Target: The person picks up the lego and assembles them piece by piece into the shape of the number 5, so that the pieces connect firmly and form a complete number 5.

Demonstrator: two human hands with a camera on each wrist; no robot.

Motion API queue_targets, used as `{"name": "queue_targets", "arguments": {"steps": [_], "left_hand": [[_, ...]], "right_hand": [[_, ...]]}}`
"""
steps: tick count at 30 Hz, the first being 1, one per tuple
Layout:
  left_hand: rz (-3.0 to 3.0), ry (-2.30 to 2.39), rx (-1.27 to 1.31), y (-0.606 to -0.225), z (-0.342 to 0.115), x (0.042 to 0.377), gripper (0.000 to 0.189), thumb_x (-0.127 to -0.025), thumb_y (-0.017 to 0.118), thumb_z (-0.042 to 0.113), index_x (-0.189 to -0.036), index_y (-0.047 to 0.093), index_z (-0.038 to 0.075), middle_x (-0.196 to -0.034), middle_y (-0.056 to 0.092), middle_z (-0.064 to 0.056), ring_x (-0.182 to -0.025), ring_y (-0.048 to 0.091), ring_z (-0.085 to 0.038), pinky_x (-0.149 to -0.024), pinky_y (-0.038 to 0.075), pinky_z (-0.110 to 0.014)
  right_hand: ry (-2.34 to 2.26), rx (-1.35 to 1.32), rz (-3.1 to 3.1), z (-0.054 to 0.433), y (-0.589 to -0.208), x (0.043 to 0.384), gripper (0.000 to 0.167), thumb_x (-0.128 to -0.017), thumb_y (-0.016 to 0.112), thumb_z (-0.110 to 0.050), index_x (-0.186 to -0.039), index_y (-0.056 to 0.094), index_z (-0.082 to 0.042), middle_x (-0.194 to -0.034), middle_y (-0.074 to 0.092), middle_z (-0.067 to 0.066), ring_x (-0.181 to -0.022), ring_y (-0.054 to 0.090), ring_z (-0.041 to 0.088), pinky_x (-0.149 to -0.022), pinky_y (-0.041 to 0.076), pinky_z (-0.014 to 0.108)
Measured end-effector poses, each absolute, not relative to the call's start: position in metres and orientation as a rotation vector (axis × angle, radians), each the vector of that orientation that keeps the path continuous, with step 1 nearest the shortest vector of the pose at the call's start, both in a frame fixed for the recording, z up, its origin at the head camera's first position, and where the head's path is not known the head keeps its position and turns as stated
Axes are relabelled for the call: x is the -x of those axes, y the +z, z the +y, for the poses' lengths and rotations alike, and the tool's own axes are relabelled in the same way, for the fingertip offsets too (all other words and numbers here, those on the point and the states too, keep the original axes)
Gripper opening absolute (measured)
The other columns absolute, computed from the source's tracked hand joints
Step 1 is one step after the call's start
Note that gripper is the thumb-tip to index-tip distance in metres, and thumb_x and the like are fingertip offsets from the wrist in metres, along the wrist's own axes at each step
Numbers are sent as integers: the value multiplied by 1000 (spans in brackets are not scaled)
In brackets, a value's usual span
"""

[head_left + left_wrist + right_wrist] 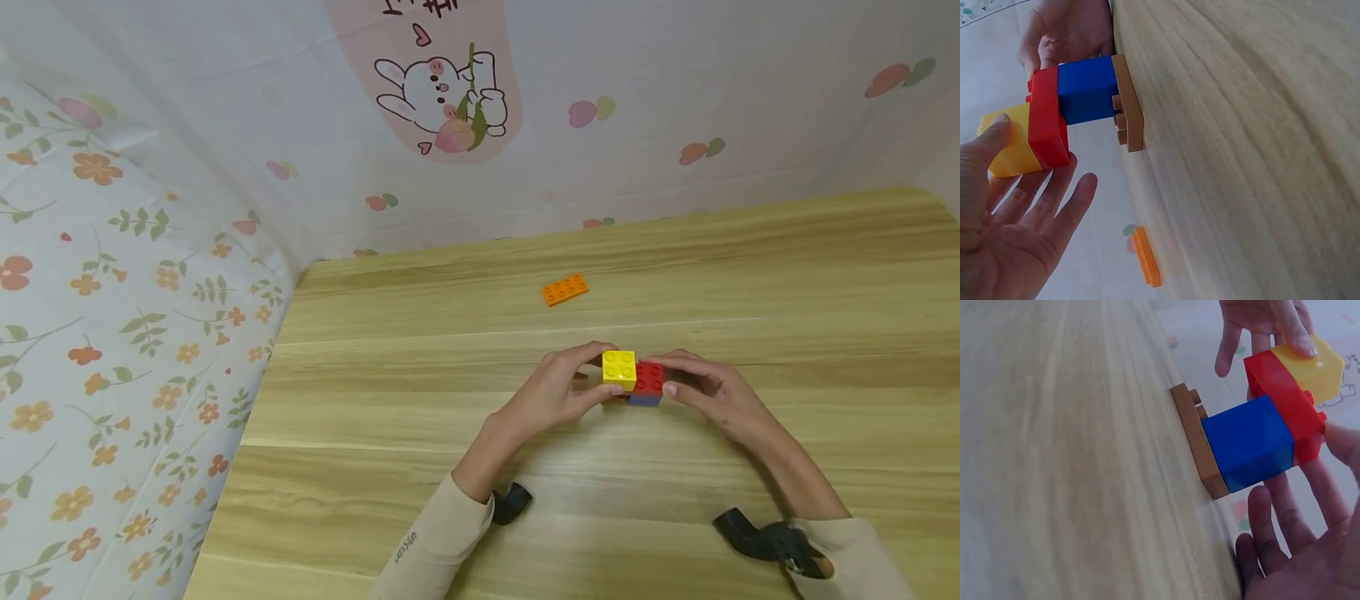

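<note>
A small brick stack stands on the wooden table: a brown plate at the base, a blue brick on it, a red brick above, and a yellow brick on the red one, overhanging to the left. My left hand pinches the yellow brick, thumb on its near side and the other fingers loosely spread behind it. My right hand holds the red brick between thumb and fingers. In both wrist views the stack appears sideways.
An orange flat brick lies alone farther back on the table. A floral cloth hangs along the table's left edge, and a printed backdrop rises behind its far edge. Bare wood lies all around the stack.
</note>
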State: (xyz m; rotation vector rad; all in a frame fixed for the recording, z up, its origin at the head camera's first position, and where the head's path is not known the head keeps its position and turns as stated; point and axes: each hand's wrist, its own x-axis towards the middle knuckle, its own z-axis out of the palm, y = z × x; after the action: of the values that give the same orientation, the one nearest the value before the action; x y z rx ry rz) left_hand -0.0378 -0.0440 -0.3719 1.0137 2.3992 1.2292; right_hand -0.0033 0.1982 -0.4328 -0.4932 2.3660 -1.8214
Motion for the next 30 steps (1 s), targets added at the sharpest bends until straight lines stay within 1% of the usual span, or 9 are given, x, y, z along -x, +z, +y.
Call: {"name": "queue_targets", "arguments": {"steps": [4, 7, 9, 17, 26, 30], "left_hand": [[2403, 1221, -1027, -372, -44, 38, 37, -88, 64, 25, -120, 55, 9, -114, 60, 2, -99, 55, -3, -80, 48, -17], [2397, 1218, -1028, -372, -44, 38, 37, -88, 64, 25, -120, 55, 9, -114, 60, 2, -99, 54, -3, -79, 47, -17], [2397, 1216, -1028, -372, -44, 38, 37, -88, 64, 25, -120, 55, 9, -114, 60, 2, -100, 54, -3, -79, 48, -17], [2402, 1214, -1007, -372, -44, 38, 39, -88, 65, 25, -122, 54, 9, -115, 60, 3, -100, 54, -2, -78, 47, -15], [2397, 1211, -1000, -372, -43, 38, 41, -88, 64, 27, -123, 54, 9, -117, 59, 2, -101, 54, -3, -78, 48, -16], [2396, 1212, -973, -372, -44, 38, 41, -88, 65, 26, -123, 54, 8, -117, 59, 1, -103, 54, -4, -80, 47, -17]], "right_hand": [[-1850, 503, 2350, 197, -433, 3, 38, -84, 66, 2, -121, 60, -2, -116, 58, -3, -110, 47, 7, -94, 30, 12], [-1839, 484, 2368, 196, -434, 2, 42, -80, 70, 1, -121, 61, -4, -114, 60, -1, -109, 48, 8, -93, 31, 14], [-1828, 467, 2383, 196, -435, 1, 42, -80, 71, 0, -121, 62, -5, -113, 60, 0, -108, 48, 8, -92, 32, 14], [-1748, 350, 2422, 196, -430, 0, 41, -82, 72, -12, -122, 62, -9, -122, 60, 0, -113, 44, -5, -90, 32, 8], [-1727, 312, 2480, 195, -431, -1, 42, -80, 75, -15, -120, 64, -10, -120, 61, -1, -111, 45, -5, -87, 33, 8], [-1694, 306, 2520, 195, -433, 0, 42, -79, 76, -18, -119, 65, -10, -119, 62, 1, -109, 46, -6, -86, 34, 10]]}}
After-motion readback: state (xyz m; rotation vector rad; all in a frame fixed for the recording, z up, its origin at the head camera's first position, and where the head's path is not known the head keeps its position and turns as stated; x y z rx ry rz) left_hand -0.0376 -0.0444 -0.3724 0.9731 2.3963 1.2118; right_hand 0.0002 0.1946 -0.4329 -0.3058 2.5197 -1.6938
